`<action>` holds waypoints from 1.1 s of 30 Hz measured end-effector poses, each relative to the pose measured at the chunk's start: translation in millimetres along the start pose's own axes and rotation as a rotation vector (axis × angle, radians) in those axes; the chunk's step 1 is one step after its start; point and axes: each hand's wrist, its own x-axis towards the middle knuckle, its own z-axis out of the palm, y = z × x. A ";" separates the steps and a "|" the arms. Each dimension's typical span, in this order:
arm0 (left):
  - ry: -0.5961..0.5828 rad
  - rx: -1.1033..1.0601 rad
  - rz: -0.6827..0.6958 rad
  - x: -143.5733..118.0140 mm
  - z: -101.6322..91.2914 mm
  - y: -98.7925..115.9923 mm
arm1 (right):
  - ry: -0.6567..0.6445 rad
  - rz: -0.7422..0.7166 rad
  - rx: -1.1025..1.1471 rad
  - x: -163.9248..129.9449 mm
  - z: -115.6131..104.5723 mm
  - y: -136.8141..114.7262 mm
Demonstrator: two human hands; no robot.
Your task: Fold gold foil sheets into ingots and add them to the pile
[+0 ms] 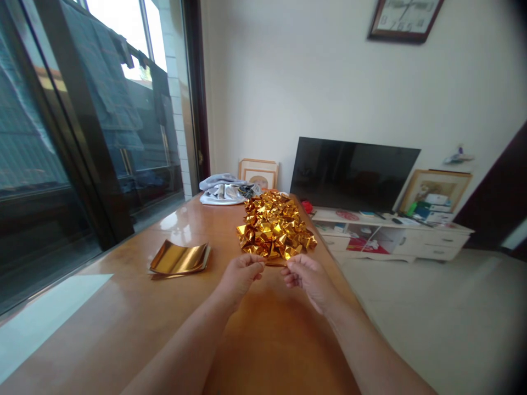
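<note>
My left hand and my right hand meet over the wooden table, each pinching an end of a small gold foil sheet stretched between them. Just beyond my fingers lies a big pile of folded gold foil pieces. A stack of flat gold foil sheets rests on the table to the left of my left hand.
A grey bundle of cloth lies at the table's far end, with a framed picture behind it. Glass doors run along the left. To the right stand a dark TV and a low white cabinet; the table's right edge drops to the floor.
</note>
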 end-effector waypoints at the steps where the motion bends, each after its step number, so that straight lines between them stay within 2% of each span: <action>1: 0.021 0.009 0.013 0.7 0.6 -1.7 | -0.001 -0.012 -0.023 0.0 1.1 0.6; 12: 0.163 0.245 0.143 3.2 5.5 -10.8 | 0.026 -0.077 -0.130 -1.2 13.7 7.5; 17: 0.188 0.417 0.335 4.9 6.4 -16.7 | 0.060 -0.109 -0.185 2.4 14.4 16.4; 21: 0.194 0.570 0.477 1.7 8.8 -15.5 | 0.124 -0.134 -0.241 5.1 13.5 21.5; 26: 0.147 0.708 0.615 -5.3 12.4 -6.1 | 0.158 -0.013 -0.182 4.1 14.9 18.6; 29: 0.117 0.729 0.649 -7.0 12.6 -3.9 | 0.178 0.025 -0.199 4.9 14.9 17.7; 33: 0.095 0.718 0.639 -4.8 11.5 -7.0 | 0.191 -0.016 -0.265 7.4 12.4 20.2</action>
